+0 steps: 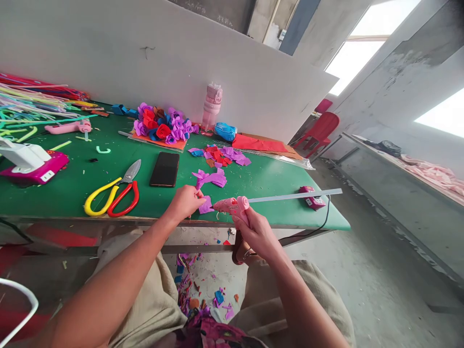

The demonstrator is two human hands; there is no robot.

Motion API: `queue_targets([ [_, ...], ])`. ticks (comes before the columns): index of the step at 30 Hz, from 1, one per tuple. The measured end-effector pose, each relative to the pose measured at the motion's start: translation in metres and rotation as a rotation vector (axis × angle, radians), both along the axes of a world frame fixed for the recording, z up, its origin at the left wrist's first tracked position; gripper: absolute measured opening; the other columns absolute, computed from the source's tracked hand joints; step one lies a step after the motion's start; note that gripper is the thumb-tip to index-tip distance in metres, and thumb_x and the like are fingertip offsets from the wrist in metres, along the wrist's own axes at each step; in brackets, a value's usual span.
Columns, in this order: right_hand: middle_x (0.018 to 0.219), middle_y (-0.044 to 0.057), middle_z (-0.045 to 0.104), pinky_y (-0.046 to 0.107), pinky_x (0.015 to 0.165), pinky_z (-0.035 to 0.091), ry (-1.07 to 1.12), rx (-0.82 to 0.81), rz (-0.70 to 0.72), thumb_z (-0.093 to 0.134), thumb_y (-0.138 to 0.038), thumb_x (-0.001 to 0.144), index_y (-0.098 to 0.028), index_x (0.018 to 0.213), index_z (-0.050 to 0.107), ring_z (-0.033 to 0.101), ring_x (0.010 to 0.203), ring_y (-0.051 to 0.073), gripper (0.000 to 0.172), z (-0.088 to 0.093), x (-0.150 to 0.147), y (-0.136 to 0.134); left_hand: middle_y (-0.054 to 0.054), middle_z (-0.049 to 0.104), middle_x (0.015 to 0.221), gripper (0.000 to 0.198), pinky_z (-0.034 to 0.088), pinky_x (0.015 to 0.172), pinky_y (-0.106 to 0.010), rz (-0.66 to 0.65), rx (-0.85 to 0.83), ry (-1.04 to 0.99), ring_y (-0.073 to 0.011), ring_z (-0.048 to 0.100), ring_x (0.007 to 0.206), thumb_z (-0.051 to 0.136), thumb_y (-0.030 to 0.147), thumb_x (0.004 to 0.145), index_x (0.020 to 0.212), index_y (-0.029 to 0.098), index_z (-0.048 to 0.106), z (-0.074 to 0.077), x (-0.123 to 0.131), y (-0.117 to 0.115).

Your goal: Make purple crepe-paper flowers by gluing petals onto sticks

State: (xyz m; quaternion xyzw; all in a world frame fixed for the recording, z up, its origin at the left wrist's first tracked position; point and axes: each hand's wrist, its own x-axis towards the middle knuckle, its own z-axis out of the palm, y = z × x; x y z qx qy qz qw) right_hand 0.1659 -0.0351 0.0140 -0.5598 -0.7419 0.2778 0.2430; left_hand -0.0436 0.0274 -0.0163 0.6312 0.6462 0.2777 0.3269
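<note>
My right hand (255,231) is closed round the handle of a pink glue gun (232,205) at the front edge of the green table (72,186). A long clear glue stick (293,196) juts from the gun's back toward the right. The nozzle points left at a small purple paper piece (206,205), which my left hand (185,200) pinches right beside it. More purple cut pieces (213,178) lie just behind my left hand.
Yellow and red scissors (112,192), a black phone (165,168), a pile of paper flowers (161,125), a pink bottle (211,107), coloured scraps (221,154), straws (32,104) at far left, a second pink glue gun (70,127). Scraps litter the floor.
</note>
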Motion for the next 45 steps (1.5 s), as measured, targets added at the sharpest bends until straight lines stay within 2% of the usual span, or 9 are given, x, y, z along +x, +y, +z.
queue_targets([
  [6, 0.069, 0.000, 0.058, 0.023, 0.056, 0.037, -0.006, -0.050, 0.045, 0.040, -0.041, 0.090, -0.018, 0.100, 0.056, 0.051, 0.059, 0.015, 0.030, 0.000, -0.007, -0.002, 0.006, 0.042, 0.033, 0.016, 0.031, 0.041, -0.021, -0.005, 0.005, -0.006, -0.0113, 0.045, 0.034, 0.058, 0.027, 0.065, 0.052, 0.019, 0.054, 0.002, 0.001, -0.001],
  [10, 0.070, 0.001, 0.060, 0.023, 0.057, 0.038, -0.009, -0.058, 0.048, 0.040, -0.041, 0.090, -0.018, 0.101, 0.055, 0.052, 0.059, 0.015, 0.030, -0.004, -0.008, 0.000, 0.005, 0.044, 0.034, 0.015, 0.030, 0.041, -0.021, -0.001, -0.008, -0.007, -0.0110, 0.045, 0.034, 0.058, 0.026, 0.065, 0.053, 0.019, 0.055, 0.003, 0.001, -0.002],
  [15, 0.066, -0.001, 0.057, 0.023, 0.054, 0.036, -0.017, -0.046, 0.022, 0.040, -0.041, 0.089, -0.018, 0.097, 0.056, 0.050, 0.056, 0.014, 0.028, -0.008, -0.003, 0.002, 0.006, 0.043, 0.033, 0.014, 0.029, 0.041, -0.022, -0.003, 0.002, -0.010, -0.0109, 0.045, 0.035, 0.058, 0.026, 0.065, 0.054, 0.018, 0.056, -0.001, 0.001, 0.000],
  [21, 0.058, -0.004, 0.046, 0.022, 0.050, 0.030, -0.026, -0.005, -0.028, 0.041, -0.038, 0.087, -0.019, 0.081, 0.051, 0.039, 0.051, 0.011, 0.022, -0.012, 0.004, 0.005, 0.006, 0.043, 0.034, 0.011, 0.031, 0.042, -0.022, -0.012, 0.003, -0.017, -0.0115, 0.047, 0.035, 0.057, 0.026, 0.067, 0.058, 0.018, 0.058, -0.006, -0.002, 0.002],
  [29, 0.060, -0.004, 0.045, 0.022, 0.051, 0.030, -0.007, 0.015, -0.056, 0.041, -0.038, 0.087, -0.019, 0.079, 0.047, 0.038, 0.053, 0.011, 0.022, -0.011, 0.010, 0.007, 0.006, 0.042, 0.032, 0.019, 0.032, 0.043, -0.022, -0.015, 0.010, 0.006, -0.0116, 0.047, 0.035, 0.058, 0.026, 0.068, 0.052, 0.019, 0.052, -0.003, -0.001, 0.001],
  [34, 0.059, -0.004, 0.043, 0.022, 0.049, 0.029, 0.011, -0.008, -0.016, 0.042, -0.039, 0.087, -0.019, 0.078, 0.048, 0.037, 0.052, 0.010, 0.023, -0.008, 0.007, 0.005, 0.007, 0.042, 0.034, 0.010, 0.030, 0.041, -0.021, -0.016, 0.004, 0.001, -0.0105, 0.045, 0.034, 0.058, 0.024, 0.066, 0.058, 0.017, 0.059, -0.002, -0.001, 0.001],
  [38, 0.059, -0.005, 0.043, 0.022, 0.049, 0.028, 0.005, -0.023, 0.017, 0.042, -0.039, 0.087, -0.019, 0.079, 0.048, 0.036, 0.052, 0.010, 0.023, -0.011, 0.003, 0.006, 0.007, 0.040, 0.033, 0.014, 0.029, 0.041, -0.021, -0.026, -0.005, 0.007, -0.0101, 0.044, 0.033, 0.058, 0.026, 0.067, 0.056, 0.017, 0.057, 0.000, 0.000, 0.000],
  [45, 0.058, -0.004, 0.045, 0.022, 0.050, 0.029, -0.012, 0.024, -0.047, 0.044, -0.038, 0.085, -0.020, 0.074, 0.044, 0.037, 0.052, 0.011, 0.021, -0.017, 0.007, 0.009, 0.007, 0.042, 0.034, 0.010, 0.032, 0.042, -0.021, -0.025, -0.017, -0.013, -0.0108, 0.046, 0.033, 0.058, 0.023, 0.068, 0.059, 0.017, 0.058, 0.001, 0.000, 0.000],
])
